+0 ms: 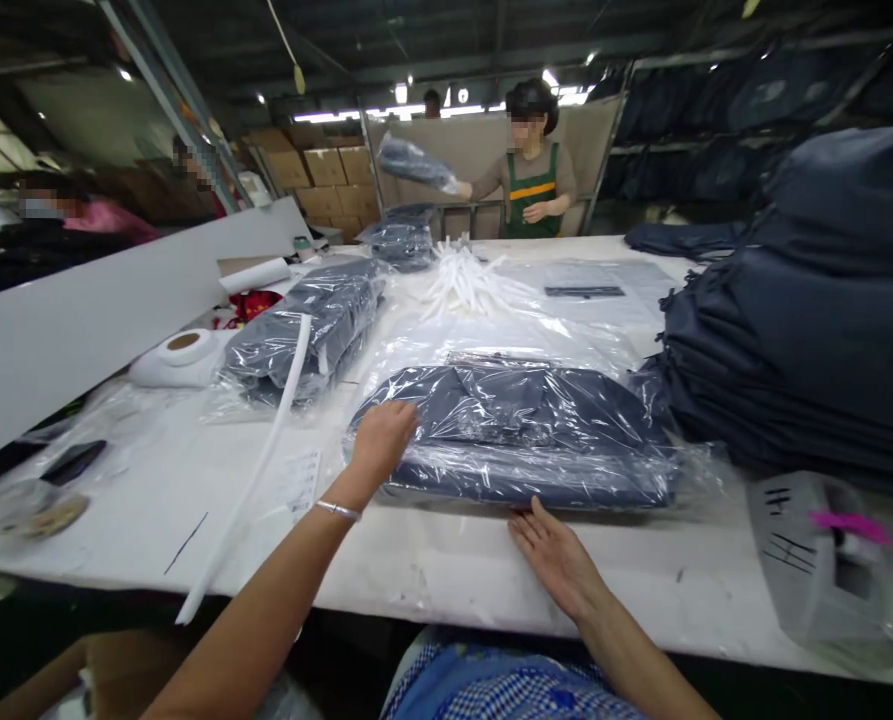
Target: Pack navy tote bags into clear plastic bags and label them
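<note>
A folded dark blue garment in a clear plastic bag [521, 430] lies on the white table [431, 570] in front of me. My left hand [382, 440] rests on the bag's left end, fingers curled down against the plastic. My right hand [555, 555] lies flat on the table with fingers stretched out, fingertips touching the bag's near edge. Empty clear bags [506, 335] lie spread under and behind the garment.
A stack of bagged garments [307, 330] sits at left with a white strip [266, 450] across it. A tall pile of dark blue clothes [813, 330] fills the right. White plastic sticks [465, 280], a tape roll [183, 348] and a grey dispenser [821, 560] are nearby. A person [532, 170] across the table holds a bagged garment.
</note>
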A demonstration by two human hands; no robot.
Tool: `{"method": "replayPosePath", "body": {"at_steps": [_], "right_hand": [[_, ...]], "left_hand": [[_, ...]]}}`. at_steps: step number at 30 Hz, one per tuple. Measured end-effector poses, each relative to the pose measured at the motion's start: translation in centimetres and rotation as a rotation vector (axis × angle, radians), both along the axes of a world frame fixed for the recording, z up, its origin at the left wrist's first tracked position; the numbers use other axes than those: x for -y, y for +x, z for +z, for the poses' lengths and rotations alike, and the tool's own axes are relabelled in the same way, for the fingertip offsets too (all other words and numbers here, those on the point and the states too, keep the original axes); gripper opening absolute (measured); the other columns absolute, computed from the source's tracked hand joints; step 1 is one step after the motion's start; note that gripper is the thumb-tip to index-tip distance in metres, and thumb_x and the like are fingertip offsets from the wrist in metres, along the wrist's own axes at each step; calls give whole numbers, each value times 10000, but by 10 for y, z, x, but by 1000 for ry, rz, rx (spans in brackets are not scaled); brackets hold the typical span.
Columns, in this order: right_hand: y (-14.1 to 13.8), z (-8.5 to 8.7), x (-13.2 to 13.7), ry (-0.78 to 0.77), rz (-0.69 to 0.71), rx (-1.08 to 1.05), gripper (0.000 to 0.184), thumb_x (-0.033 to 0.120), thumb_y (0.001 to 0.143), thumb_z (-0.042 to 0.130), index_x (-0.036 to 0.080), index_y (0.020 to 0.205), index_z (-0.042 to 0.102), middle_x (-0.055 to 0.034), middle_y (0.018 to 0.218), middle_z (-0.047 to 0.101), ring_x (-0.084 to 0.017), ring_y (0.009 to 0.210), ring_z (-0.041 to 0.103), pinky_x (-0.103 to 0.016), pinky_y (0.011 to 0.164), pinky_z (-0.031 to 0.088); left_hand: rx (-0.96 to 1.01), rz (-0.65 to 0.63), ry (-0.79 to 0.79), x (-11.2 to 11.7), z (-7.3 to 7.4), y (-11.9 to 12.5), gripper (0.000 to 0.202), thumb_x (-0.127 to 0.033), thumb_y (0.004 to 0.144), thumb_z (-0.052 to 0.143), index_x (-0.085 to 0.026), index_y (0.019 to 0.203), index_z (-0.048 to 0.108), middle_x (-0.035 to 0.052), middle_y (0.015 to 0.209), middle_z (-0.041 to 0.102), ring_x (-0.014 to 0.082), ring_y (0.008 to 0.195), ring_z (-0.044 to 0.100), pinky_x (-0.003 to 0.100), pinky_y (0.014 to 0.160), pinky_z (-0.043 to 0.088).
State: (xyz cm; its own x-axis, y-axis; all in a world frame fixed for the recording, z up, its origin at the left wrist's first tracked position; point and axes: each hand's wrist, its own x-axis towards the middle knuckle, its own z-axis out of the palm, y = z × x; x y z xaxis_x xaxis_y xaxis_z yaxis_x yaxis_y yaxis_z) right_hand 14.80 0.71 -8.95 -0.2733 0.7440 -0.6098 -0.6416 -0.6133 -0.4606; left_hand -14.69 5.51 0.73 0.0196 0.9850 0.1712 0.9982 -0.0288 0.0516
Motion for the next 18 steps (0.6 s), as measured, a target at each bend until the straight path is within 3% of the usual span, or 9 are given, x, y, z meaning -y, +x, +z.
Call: {"method": "replayPosePath", "body": {"at_steps": [2, 4, 7, 11, 13, 15, 18], "right_hand": [[-8, -3, -2, 43, -62, -43, 204, 178, 620, 841, 228, 776, 719, -36, 971, 746, -223, 1113, 659, -365, 1118, 454], [-11, -7, -6, 126, -99, -79, 270, 93, 551, 808, 235, 767, 729, -10, 962, 751, -219, 1102, 661, -364, 1116, 452], [-7, -16, -18, 252, -53, -33, 352, 84, 515, 774, 238, 831, 752, -4, 1029, 754, -249, 1119, 650, -399, 1077, 478], [-3, -18, -35, 318, 9, 60, 249, 45, 480, 715, 206, 669, 723, -9, 832, 764, -284, 1013, 675, -420, 1016, 499], [-4, -12, -37, 376, -14, 24, 252, 31, 493, 681, 224, 652, 707, 12, 821, 758, -269, 1055, 655, -397, 1029, 482], [-6, -3, -38, 452, -25, -49, 312, 20, 522, 662, 248, 728, 717, 21, 909, 757, -246, 1134, 619, -401, 1052, 461], [-8, 6, -50, 491, -39, -148, 359, 20, 565, 667, 254, 830, 725, 10, 985, 745, -228, 1146, 611, -442, 1046, 466]], "left_hand": [[28, -214, 42, 12, -6, 40, 357, -376, 943, 564, -217, 1261, 591, 112, 1221, 673, 262, 1139, 607, 410, 1006, 424], [16, -412, 67, 22, -21, 77, 678, -398, 846, 704, -226, 1441, 429, 136, 1427, 552, 302, 1327, 492, 490, 1124, 340], [-17, -422, 87, 25, -48, 108, 774, -220, 843, 693, -244, 1516, 310, 144, 1514, 462, 300, 1384, 444, 508, 1141, 338], [-10, -401, 46, 18, -71, 112, 561, -65, 886, 502, -175, 1433, 437, 139, 1392, 589, 256, 1251, 579, 427, 1020, 485], [-13, -391, 85, 14, -73, 108, 580, -48, 850, 511, -172, 1414, 462, 137, 1425, 564, 288, 1307, 533, 496, 1081, 435], [7, -343, 137, 9, -66, 104, 685, -34, 785, 545, -185, 1443, 432, 131, 1480, 511, 313, 1373, 462, 556, 1131, 366], [65, -277, 138, -5, -42, 100, 732, -31, 726, 564, -186, 1432, 453, 123, 1474, 521, 291, 1351, 492, 490, 1102, 421]]}}
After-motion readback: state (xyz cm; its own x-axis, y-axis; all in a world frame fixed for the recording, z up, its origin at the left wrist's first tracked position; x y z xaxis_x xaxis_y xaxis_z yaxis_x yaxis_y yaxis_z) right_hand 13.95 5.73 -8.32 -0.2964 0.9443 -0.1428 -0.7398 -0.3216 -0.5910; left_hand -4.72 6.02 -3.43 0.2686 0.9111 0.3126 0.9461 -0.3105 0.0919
